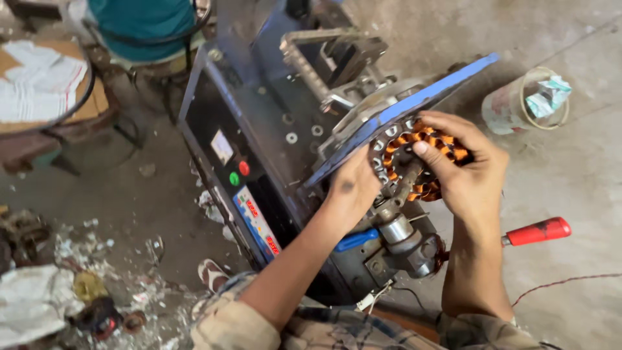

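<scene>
Both hands grip the copper-wound stator [424, 159] on the machine [272, 129]: left hand [353, 188] holds its near-left edge, right hand [463, 168] cups its right side.

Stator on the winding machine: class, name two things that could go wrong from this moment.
1. Both the left hand and right hand sit on the copper-wound stator at the shaft; fingers could be caught if it turns.
2. The thin wire trailing across the floor might snag.

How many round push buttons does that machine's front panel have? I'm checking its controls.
2: a red button and a green button just below-left of it, beside the small meter. Others may be hidden.
</scene>
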`<state>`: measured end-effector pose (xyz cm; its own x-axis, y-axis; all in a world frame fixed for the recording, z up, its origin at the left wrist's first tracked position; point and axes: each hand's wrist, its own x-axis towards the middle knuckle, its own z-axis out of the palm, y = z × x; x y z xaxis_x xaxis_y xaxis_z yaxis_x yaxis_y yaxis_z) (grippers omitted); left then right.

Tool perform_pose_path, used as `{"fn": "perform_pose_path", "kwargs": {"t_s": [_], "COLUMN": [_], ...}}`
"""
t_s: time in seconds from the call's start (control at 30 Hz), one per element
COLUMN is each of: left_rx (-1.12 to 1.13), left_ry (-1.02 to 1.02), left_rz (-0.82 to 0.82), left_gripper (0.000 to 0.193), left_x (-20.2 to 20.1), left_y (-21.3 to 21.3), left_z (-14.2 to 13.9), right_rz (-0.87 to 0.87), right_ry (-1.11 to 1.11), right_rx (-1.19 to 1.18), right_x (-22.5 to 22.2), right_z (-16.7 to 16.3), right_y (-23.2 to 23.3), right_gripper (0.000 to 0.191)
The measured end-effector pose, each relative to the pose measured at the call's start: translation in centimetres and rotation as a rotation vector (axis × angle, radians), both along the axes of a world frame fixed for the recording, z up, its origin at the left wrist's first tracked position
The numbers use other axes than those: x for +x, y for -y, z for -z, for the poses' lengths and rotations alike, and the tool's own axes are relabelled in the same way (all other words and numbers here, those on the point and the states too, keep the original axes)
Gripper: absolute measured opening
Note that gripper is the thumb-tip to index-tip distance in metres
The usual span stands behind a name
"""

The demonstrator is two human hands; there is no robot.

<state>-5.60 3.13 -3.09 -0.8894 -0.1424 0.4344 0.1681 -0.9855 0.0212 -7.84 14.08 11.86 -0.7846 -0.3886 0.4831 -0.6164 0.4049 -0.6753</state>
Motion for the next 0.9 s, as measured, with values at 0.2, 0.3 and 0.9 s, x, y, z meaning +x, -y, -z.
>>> {"fn": "perform_pose_path", "kwargs": {"t_s": [0.2, 0.3, 0.9], "left_rx": [0.069, 0.071, 0.200], "left_ry": [0.371, 0.299, 0.387], "left_rz": [0.114, 0.072, 0.052], "left_gripper": [0.042, 0.045, 0.027], "left_x": [-3.4, -4.2, -6.5], "left_y": [-1.0, -2.0, -2.8], "left_z": [1.4, 3.2, 4.4], "right_rz": [-0.059, -0.064, -0.054], "right_ry": [-0.055, -0.074, -0.123], "right_rx": [0.029, 0.048, 0.041], "right_x": [0.1, -0.1, -0.7], "right_z": [0.1, 0.4, 1.7], "right_y": [0.7, 0.6, 0.7], "right_gripper": [0.034, 0.033, 0.029]}}
